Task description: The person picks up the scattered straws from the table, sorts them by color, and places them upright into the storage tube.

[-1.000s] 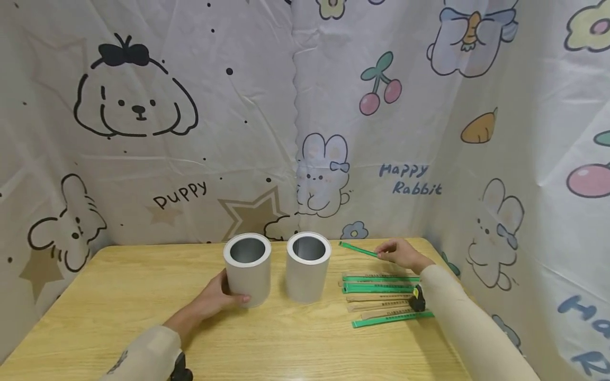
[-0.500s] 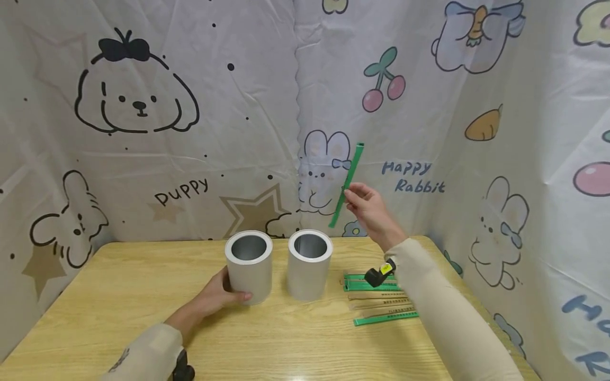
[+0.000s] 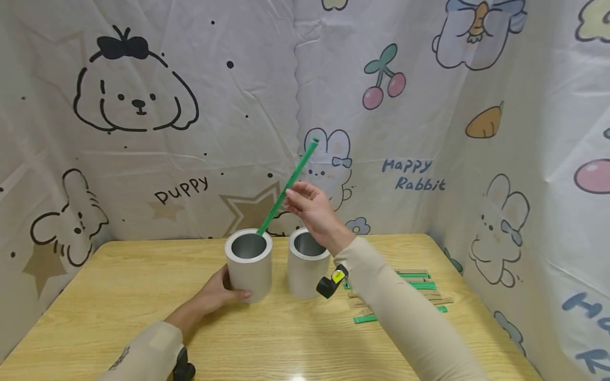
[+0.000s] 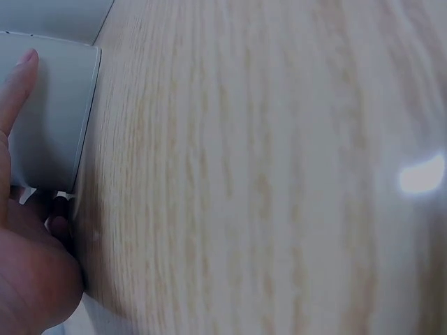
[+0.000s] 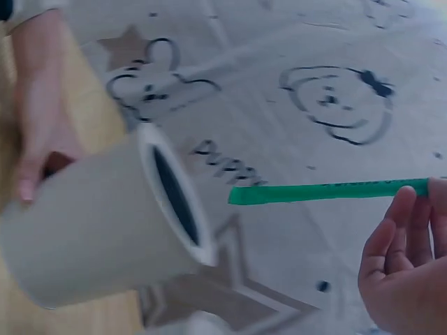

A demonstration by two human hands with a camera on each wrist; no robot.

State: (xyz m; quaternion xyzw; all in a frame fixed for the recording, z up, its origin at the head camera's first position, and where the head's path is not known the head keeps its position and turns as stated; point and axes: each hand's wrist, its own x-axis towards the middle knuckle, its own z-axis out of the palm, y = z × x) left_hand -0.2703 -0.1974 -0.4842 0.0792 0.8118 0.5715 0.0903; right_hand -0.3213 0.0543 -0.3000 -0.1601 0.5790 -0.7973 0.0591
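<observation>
My left hand [image 3: 216,295] grips the left white cylindrical holder [image 3: 250,272] low on its side, thumb across the front. The holder stands upright with a grey hollow inside. My right hand [image 3: 314,211] pinches a slim green packet-like strip [image 3: 294,174] near its middle, above the two holders. The strip slants, its lower end over the back rim of the left holder in the head view. The right wrist view shows the strip's end [image 5: 241,195] apart from the holder's mouth [image 5: 174,188]. A second white holder [image 3: 305,275] stands just to the right, partly behind my right hand.
Several green and tan printed strips [image 3: 364,319] lie side by side on the wooden table [image 3: 267,344], partly hidden by my right forearm. A cartoon-printed curtain [image 3: 229,132] rises behind the table and along its sides.
My right hand has lifted the green strip from the table's back right and carried it left, turning it from flat to steeply slanted. My left hand stays on the left holder.
</observation>
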